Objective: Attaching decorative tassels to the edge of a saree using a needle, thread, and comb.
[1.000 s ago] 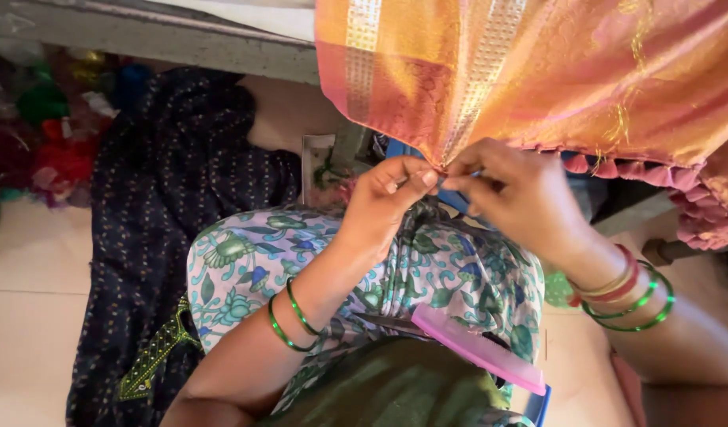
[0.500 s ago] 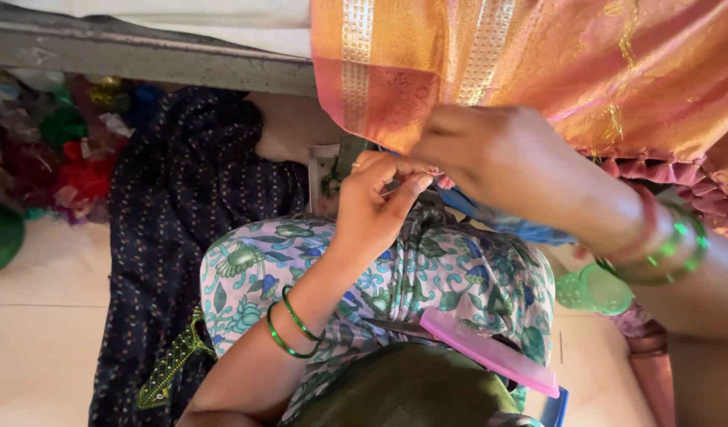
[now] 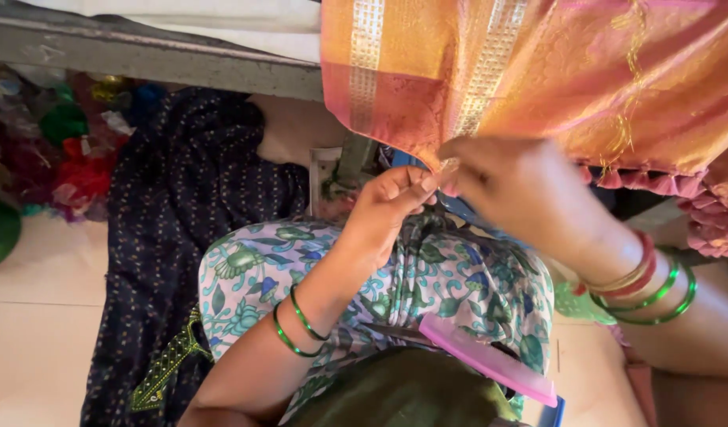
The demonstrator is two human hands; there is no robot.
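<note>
Your left hand (image 3: pixel 384 217) and right hand (image 3: pixel 522 194) both pinch shut on the lower edge of the orange cloth (image 3: pixel 554 79), which hangs downward from above your lap.

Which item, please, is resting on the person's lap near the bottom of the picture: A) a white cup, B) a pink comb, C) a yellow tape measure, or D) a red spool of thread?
B: a flat pink comb lies on the floral-print lap, below the left hand and right hand, which meet at the edge of the orange and pink fabric.
</note>
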